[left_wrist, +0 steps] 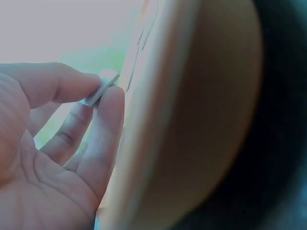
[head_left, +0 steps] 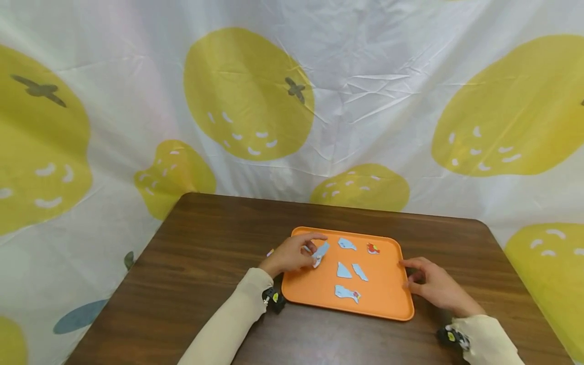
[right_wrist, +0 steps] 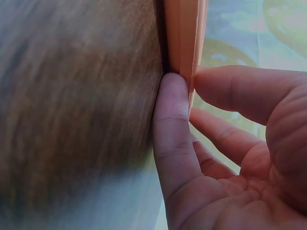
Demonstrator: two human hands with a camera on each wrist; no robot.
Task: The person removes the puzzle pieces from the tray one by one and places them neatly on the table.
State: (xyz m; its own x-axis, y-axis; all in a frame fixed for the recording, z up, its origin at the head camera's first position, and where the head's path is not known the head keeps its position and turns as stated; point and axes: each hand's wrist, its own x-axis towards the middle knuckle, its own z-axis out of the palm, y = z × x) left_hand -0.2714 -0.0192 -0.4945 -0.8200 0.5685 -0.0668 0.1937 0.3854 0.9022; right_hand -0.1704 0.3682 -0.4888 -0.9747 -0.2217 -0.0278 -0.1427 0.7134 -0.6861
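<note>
My left hand pinches a flat, light-blue puzzle piece between thumb and fingers, over the left part of an orange tray. Edge-on in the left wrist view, the thin piece sits between the fingertips. The right hand holds the tray's right edge; up close, its fingers meet the rim and outer wall. Lying on the tray are several irregular pieces, among them a light-blue triangle, a narrow strip, a red one and a blue one with a red patch.
The tray lies on a dark brown wooden table. Behind it hangs a white cloth printed with large yellow fruit. A small light-coloured thing shows beside the left wrist, partly hidden.
</note>
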